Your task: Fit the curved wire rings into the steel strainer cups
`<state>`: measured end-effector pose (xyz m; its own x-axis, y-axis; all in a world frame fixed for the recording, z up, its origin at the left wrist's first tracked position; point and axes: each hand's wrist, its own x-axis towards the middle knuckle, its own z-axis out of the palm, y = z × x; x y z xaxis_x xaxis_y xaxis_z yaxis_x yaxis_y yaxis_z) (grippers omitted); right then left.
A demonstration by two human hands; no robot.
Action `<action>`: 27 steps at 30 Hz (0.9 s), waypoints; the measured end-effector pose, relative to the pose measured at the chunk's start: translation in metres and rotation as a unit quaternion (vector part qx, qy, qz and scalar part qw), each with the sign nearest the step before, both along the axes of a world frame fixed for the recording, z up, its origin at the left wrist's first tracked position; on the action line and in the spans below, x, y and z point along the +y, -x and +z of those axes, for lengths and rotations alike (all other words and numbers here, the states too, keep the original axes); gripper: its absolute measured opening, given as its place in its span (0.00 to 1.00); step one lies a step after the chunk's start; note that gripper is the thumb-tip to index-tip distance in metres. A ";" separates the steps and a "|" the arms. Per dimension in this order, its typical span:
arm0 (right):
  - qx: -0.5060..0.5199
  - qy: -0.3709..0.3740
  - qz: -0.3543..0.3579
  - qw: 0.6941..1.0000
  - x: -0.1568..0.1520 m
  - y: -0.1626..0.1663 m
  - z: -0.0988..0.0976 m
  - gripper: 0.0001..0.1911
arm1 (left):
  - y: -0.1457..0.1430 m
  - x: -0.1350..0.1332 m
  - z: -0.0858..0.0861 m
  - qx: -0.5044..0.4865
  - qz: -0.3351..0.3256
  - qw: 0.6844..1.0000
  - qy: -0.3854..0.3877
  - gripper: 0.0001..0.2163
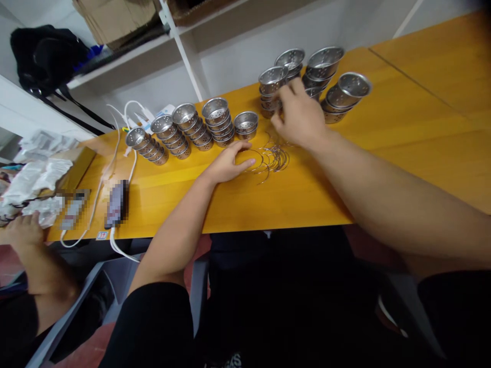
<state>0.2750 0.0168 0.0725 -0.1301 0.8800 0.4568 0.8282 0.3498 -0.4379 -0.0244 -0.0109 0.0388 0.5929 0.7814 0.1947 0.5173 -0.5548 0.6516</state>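
My left hand rests on the table with thumb and forefinger stretched apart, beside a loose pile of thin metal wire rings. A short stack of perforated metal cups stands just beyond its fingertips. My right hand reaches to the cluster of stacked perforated cups at the back right. Its thumb and fingers are apart by the front left stack, partly covering it; whether they touch is unclear. Other stacks there are the back stack, the tall one and the tilted right one.
Several cup stacks line the table to the left. White cables run past a phone-like device and another blurred device. A co-worker's hand is near plastic bags. A shelf stands behind.
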 end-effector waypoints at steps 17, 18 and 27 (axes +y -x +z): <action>0.001 -0.016 0.019 1.000 0.063 -0.081 -0.047 0.49 | 0.004 0.003 0.000 -0.010 -0.007 1.000 0.005 0.29; 0.011 -0.031 0.009 0.999 0.058 -0.079 -0.042 0.48 | 0.004 0.003 0.000 -0.012 -0.008 1.000 0.004 0.29; 0.062 -0.111 0.119 0.985 -0.039 -0.004 0.033 0.28 | 0.001 0.006 -0.006 -0.179 -0.024 0.981 0.068 0.44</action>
<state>0.2793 -0.0226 0.1057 -0.2508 0.7087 0.6594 0.6561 0.6253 -0.4225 -0.0253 -0.0047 0.0326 0.5430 0.7871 0.2925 0.2171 -0.4681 0.8566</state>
